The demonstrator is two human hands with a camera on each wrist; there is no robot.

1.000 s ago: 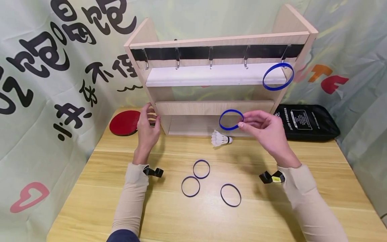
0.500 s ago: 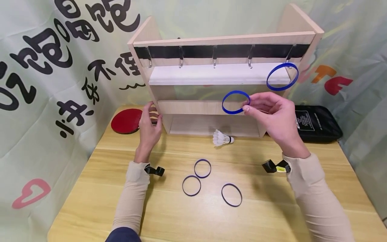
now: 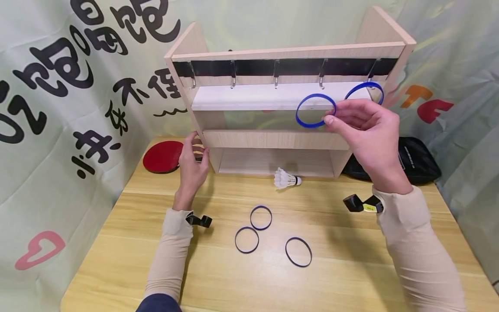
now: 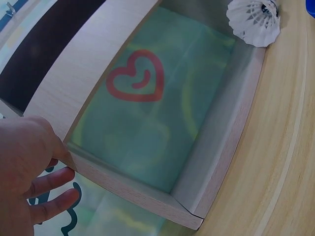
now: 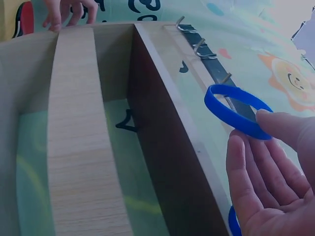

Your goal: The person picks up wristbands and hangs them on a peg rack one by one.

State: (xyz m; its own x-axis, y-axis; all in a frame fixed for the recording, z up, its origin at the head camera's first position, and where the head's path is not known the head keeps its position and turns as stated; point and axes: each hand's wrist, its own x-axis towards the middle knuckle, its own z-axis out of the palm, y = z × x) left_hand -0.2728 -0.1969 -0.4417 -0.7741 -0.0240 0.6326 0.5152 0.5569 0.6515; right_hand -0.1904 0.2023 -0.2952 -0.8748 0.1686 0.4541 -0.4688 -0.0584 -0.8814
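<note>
My right hand (image 3: 368,134) pinches a blue ring (image 5: 236,119) between thumb and fingertips, raised before the white ledge of a light wooden rack (image 3: 273,139). A second blue ring (image 3: 354,89) hangs at the rightmost metal hook, partly covered by that hand in the head view. The other hooks along the black strip (image 3: 255,67) carry nothing. At the rack's left side panel, my left hand (image 3: 192,169) rests against the edge, its fingers loosely extended beside the panel in the left wrist view. Three dark blue rings (image 3: 298,265) lie flat on the table.
A white shuttlecock (image 3: 286,178) lies just before the rack's base. To the left, a red table tennis bat (image 3: 161,157) is partly behind the left hand. A black case (image 3: 419,162) sits right of the rack. Printed cloth (image 3: 50,182) surrounds the table.
My right hand has risen with the blue ring, from near the shuttlecock up to the white ledge, drifting right. The left hand keeps its place at the rack.
</note>
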